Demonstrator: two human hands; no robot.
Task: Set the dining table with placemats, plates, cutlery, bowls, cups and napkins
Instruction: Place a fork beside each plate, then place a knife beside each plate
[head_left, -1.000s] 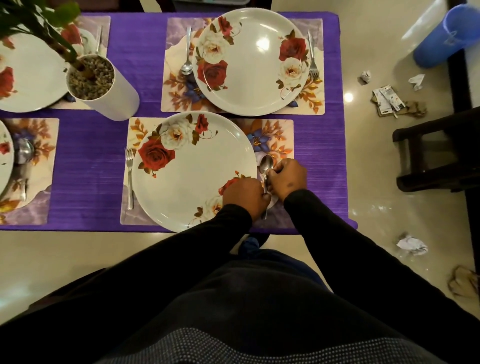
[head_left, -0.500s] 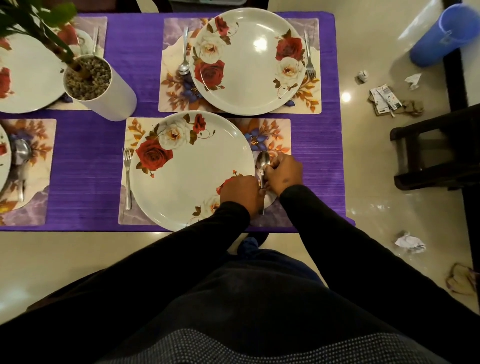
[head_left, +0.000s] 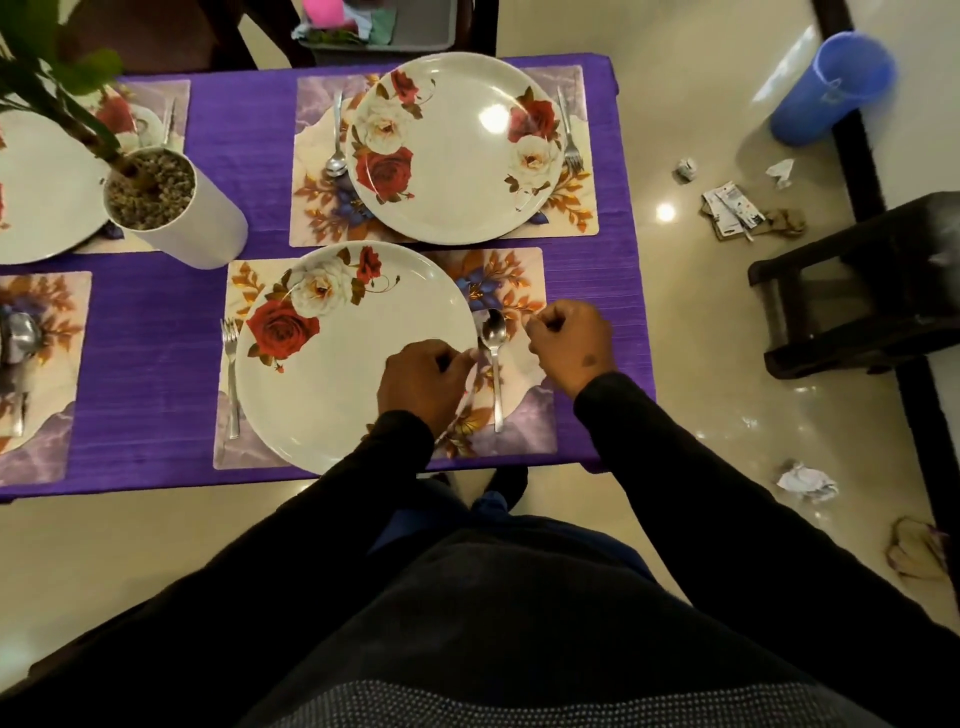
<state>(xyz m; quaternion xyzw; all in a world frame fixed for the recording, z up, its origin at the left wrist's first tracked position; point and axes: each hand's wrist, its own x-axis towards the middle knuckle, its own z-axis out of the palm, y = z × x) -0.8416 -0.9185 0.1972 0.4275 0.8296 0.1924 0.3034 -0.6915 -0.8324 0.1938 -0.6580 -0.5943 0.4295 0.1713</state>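
A floral plate (head_left: 332, 395) sits on the near placemat (head_left: 524, 431), with a fork (head_left: 231, 374) to its left. A spoon (head_left: 493, 338) lies flat on the mat just right of the plate, bowl pointing away from me. My left hand (head_left: 423, 387) hovers over the plate's right rim, fingers curled, fingertips just left of the spoon's handle. My right hand (head_left: 569, 345) is curled and holds nothing, a little to the right of the spoon. Behind, a second plate (head_left: 457, 171) has its own spoon (head_left: 336, 156) and fork (head_left: 569, 140).
A purple tablecloth (head_left: 156, 353) covers the table. A white plant pot (head_left: 208, 223) stands left of centre. More plates and mats lie at the left edge. On the floor to the right are a blue bin (head_left: 831, 88), a dark stool (head_left: 857, 280) and crumpled paper (head_left: 808, 480).
Both hands were together on the spoon; now the spoon lies on the placemat, my right hand has drawn away to the right and my left has shifted slightly left.
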